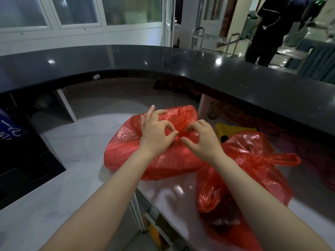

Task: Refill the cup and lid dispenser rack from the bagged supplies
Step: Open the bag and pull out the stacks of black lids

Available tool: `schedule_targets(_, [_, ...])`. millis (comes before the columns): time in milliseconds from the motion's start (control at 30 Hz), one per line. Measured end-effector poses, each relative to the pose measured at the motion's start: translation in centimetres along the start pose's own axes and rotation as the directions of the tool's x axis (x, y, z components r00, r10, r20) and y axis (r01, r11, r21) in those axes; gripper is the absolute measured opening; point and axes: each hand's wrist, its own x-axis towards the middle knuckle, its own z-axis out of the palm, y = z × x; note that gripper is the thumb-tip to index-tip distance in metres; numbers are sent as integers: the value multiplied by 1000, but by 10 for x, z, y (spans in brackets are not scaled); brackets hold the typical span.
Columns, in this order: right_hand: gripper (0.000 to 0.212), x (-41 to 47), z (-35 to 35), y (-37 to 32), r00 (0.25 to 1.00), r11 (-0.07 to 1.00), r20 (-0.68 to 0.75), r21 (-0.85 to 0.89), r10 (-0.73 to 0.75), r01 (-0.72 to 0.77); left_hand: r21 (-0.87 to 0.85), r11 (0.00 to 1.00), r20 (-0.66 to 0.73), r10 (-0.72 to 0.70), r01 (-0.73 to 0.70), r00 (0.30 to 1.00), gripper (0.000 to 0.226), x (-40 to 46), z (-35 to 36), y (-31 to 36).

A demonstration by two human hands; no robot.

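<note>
While crinkly red bag (pixel 126 147) sags, both hands (pixel 155 131) pinch its knot.

both forearms extended forward; left hand (pixel 156 132) and right hand (pixel 203 137) pinching, thumbs nearly meeting.

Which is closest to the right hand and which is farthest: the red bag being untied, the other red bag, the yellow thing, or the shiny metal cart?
From the right hand, in the head view:
1. Red bag being untied: pinched in its fingers, centre.
2. Second red bag and yellow thing, both just right: too close to call.
3. Metal cart: far behind the black counter.
</note>
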Motion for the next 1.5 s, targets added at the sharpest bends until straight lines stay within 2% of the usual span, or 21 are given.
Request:
schedule_targets(100, [41, 3, 12, -7, 985, 985, -25, 19, 172, -172, -40, 999, -13, -14, 13, 1000, 20, -5, 1, -1])
schedule_targets(200, [39, 4, 14, -8, 917, 892, -53, 262, 396, -369, -45, 997, -42, -70, 68, 997, 17, -9, 3, -6])
schedule_targets(267, [47, 4, 12, -5, 888, 839, -64, 363, 456, -405, -37, 995, -31, -98, 97, 995, 15, -12, 4, -11])
schedule_targets(333, [63, 3, 7, -2, 905, 851, -37, 358, 424, -384, -27, 997, -7, -74, 73, 997, 19, -15, 4, -19])
schedule_targets(400, [72, 1, 4, 3, 930, 896, 38, 258, 365, -362, 15, 999, 17, -36, 36, 999, 26, -17, 4, -24])
schedule_targets(467, [60, -2, 4, 5, 935, 934, 95, 70, 342, -349, 79, 997, 36, -31, 28, 999, 24, -19, 6, -26])
schedule_targets(567, [34, -5, 3, 7, 952, 942, 49, -167, 302, -290, 128, 989, 11, -71, 69, 997, 6, -18, 2, -34])
schedule_targets(667, [32, -8, -8, 10, 955, 913, -5, -289, 298, -286, 187, 971, -28, -143, 146, 989, 4, -16, -12, -59])
schedule_targets(767, [24, -10, -9, 3, 956, 890, 30, -375, 291, -259, 245, 948, -19, -203, 202, 979, 7, -14, -23, -74])
schedule_targets(833, [16, -11, -6, -6, 952, 903, 101, -359, 290, -237, 245, 942, -48, -226, 230, 973, 6, -14, -28, -78])
schedule_targets(900, [15, -10, -6, -14, 920, 934, 254, -275, 298, -227, 213, 942, -106, -242, 260, 964, 7, -16, -38, -84])
schedule_targets(967, [18, -8, -9, -21, 879, 967, 413, -189, 236, -171, 151, 947, -160, -258, 282, 953, 17, -21, -48, -92])
schedule_targets(1000, [17, -6, -10, -26, 889, 983, 422, -124, 177, -137, 113, 950, -177, -270, 292, 947, 21, -24, -53, -94])
schedule_targets(1033, [12, -4, -8, -31, 925, 993, 362, -43, 117, -109, 75, 951, -180, -284, 301, 942, 25, -29, -56, -94])
schedule_targets(1100, [10, 1, -1, -40, 987, 997, 157, 57, 40, -50, 27, 951, -168, -301, 309, 939, 31, -39, -57, -92])
schedule_targets(1133, [18, 4, 5, -44, 993, 999, 117, 45, 20, -25, 9, 951, -168, -304, 310, 938, 32, -44, -57, -90])
schedule_targets(1167, [28, 7, 12, -47, 990, 1000, 138, -2, -2, 2, -12, 950, -173, -308, 311, 936, 34, -49, -57, -89])
schedule_targets(1233, [46, 10, 26, -52, 967, 990, 254, -130, -15, 49, -45, 955, -181, -295, 292, 938, 34, -57, -58, -85])
schedule_targets(1300, [56, 11, 39, -54, 945, 978, 328, -197, 7, 62, -15, 975, -142, -220, 220, 965, 36, -61, -57, -80])
schedule_targets(1400, [56, 12, 49, -50, 940, 963, 340, -259, 18, 75, 195, 971, -5, -138, 136, 990, 50, -64, -48, -78])
schedule_targets(1500, [48, 12, 49, -44, 952, 919, 300, -389, 60, 64, 356, 919, 85, -211, 168, 974, 41, -67, -41, -87])
